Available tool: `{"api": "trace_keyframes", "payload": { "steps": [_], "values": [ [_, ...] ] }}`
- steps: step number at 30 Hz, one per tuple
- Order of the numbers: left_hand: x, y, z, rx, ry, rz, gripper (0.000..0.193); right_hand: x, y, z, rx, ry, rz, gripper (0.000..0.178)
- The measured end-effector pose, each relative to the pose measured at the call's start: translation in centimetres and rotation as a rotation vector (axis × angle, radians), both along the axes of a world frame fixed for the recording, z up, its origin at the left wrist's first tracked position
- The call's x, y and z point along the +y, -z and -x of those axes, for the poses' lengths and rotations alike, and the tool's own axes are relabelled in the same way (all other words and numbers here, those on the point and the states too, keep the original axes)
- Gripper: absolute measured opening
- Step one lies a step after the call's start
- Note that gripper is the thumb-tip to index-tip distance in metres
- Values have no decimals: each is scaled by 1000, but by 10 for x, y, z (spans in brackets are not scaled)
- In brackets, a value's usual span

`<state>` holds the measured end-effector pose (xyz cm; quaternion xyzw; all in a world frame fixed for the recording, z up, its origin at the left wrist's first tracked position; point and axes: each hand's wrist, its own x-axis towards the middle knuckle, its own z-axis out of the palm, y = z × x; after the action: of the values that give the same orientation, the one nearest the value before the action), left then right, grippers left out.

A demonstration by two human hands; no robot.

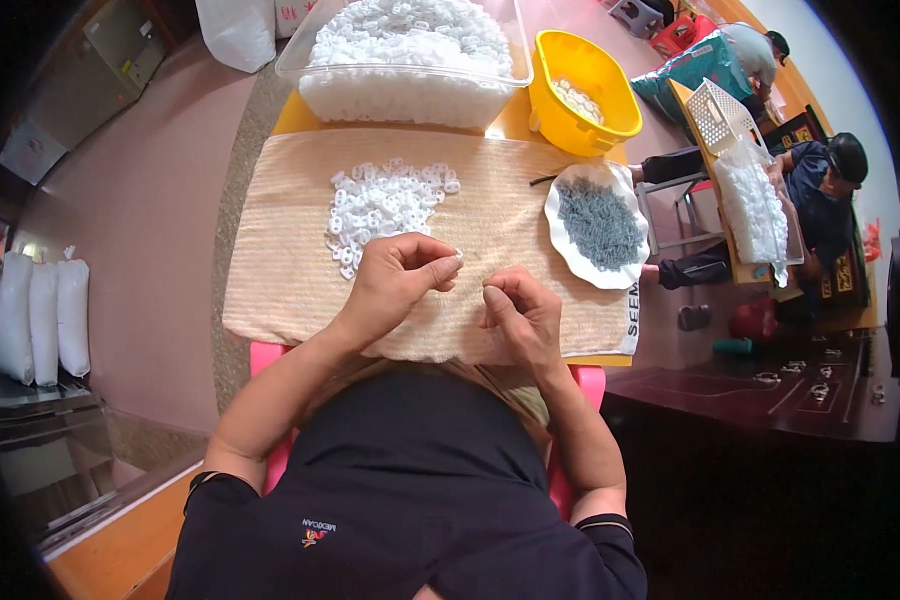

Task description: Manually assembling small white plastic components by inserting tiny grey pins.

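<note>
Over the front of a beige striped cloth (280, 230), my two hands face each other a short way apart. The thumb and forefinger of my left hand (395, 278) pinch a small white plastic piece, of which only a bit shows. My right hand (526, 315) is closed in a pinch too; whatever lies between its fingertips is too small to make out. Just beyond my left hand spreads a loose pile of white oval plastic pieces (380, 208) with holes. Small grey pieces (600, 225) fill a white wavy-edged plate (563, 240) beyond my right hand.
A clear bin (288, 62) heaped with white pieces stands at the back, beside a yellow basin (555, 115) holding some white pieces. A thin black item (543, 181) lies by the plate. White sacks (45, 320) stand far left. Two other people sit at the right near a table.
</note>
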<state>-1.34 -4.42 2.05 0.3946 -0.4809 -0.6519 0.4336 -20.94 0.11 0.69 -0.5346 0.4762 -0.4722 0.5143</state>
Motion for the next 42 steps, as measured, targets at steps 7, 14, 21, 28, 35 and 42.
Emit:
{"api": "trace_keyframes", "payload": {
  "steps": [7, 14, 21, 28, 35, 42],
  "values": [
    [16, 0, 8, 224, 99, -242, 18, 2, -1, -10, -100, 48, 89, 6],
    [22, 5, 7, 351, 186, -434, 16, 5, -5, -13, -129, 26, 73, 6],
    [24, 10, 6, 360, 189, -432, 16, 4, 0, -12, -109, 15, 30, 8],
    [24, 9, 7, 387, 88, -521, 19, 3, 0, -17, -148, 48, -6, 8],
    [24, 13, 4, 410, 60, -521, 19, 2, -1, -20, -144, 38, -40, 8],
    [23, 13, 3, 416, 70, -525, 20, 2, 0, -20, -109, 49, -71, 7]
  ]
}}
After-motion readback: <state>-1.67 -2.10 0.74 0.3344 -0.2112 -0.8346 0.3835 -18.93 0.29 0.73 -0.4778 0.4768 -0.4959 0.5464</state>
